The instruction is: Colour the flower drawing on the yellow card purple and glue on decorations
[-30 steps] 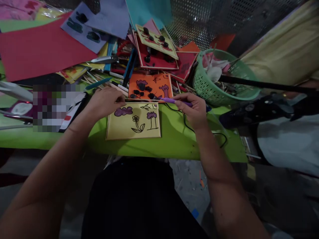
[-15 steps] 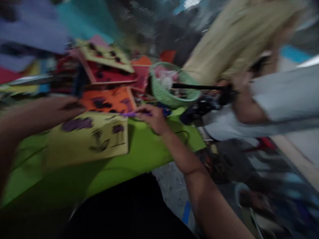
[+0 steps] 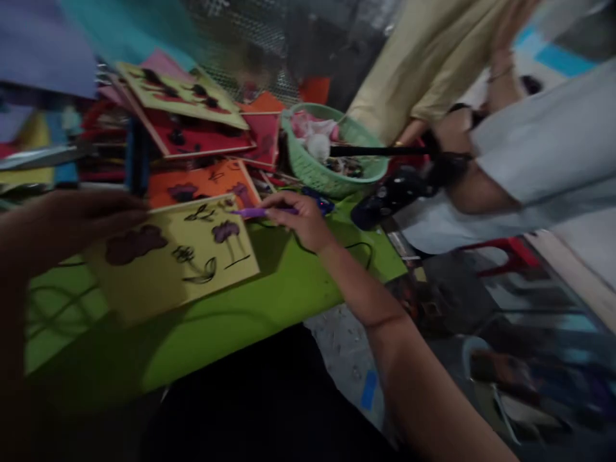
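Observation:
A yellow card point(image 3: 158, 282) lies on the green tabletop in front of me, bearing dark line drawings of flowers and purple painted patches. My right hand point(image 3: 301, 218) is closed around a purple marker point(image 3: 255, 212). The marker's tip is at the card's upper right corner, beside a small drawn flower; whether it touches is too blurred to tell. Over the card's upper left edge lies my left hand point(image 3: 91, 218), its fingers stretched out and lying flat. Part of the card's left side is hidden beneath it.
Behind the card are an orange painted card point(image 3: 192, 183) and a stack of red and yellow cards point(image 3: 202, 138). A green basket point(image 3: 308, 170) holds mixed items. At right, another person's hand point(image 3: 462, 135) is near a black rod point(image 3: 380, 151). Black cable point(image 3: 359, 245) crosses the green table point(image 3: 289, 282).
The view has shifted slightly, and the card now appears tilted, with its right end higher and more of its drawings showing. My right hand still holds the marker near the card's upper right corner.

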Motion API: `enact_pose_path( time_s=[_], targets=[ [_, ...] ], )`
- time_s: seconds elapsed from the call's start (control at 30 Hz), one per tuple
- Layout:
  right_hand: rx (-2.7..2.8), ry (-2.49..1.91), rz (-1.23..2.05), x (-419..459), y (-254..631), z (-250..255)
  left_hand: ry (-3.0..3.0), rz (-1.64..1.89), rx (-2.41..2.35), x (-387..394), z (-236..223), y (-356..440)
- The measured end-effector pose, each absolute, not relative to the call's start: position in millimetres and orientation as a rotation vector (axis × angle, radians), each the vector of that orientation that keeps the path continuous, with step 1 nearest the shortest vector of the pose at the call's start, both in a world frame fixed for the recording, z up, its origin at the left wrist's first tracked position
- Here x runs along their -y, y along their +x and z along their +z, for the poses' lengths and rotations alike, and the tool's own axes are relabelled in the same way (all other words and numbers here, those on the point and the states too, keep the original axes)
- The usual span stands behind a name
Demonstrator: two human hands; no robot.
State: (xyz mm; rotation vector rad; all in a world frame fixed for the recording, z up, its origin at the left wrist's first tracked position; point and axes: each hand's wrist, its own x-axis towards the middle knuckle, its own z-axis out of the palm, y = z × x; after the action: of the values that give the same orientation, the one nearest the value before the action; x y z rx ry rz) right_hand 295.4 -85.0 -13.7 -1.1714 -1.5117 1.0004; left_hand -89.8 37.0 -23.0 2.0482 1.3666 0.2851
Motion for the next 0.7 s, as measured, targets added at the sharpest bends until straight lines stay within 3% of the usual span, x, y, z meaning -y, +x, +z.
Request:
enact_pose_path(
  time_s=[0.2, 0.4, 0.7],
  targets=[
    [1.511, -1.195, 0.896, 86.3, 298.1, -16.4, 1.985, 0.306, -1.449, -9.7, 10.4, -41.8],
    [1.594, -1.228, 0.890, 87.0, 293.3, -20.1, 1.930, 0.307, -1.378, -19.9, -10.0, -52.6],
    [1.407, -1.168, 1.335, 81.1, 271.8, -52.2, 2.205, 0.034, -1.409, -24.1, -1.2, -41.4]
  ],
)
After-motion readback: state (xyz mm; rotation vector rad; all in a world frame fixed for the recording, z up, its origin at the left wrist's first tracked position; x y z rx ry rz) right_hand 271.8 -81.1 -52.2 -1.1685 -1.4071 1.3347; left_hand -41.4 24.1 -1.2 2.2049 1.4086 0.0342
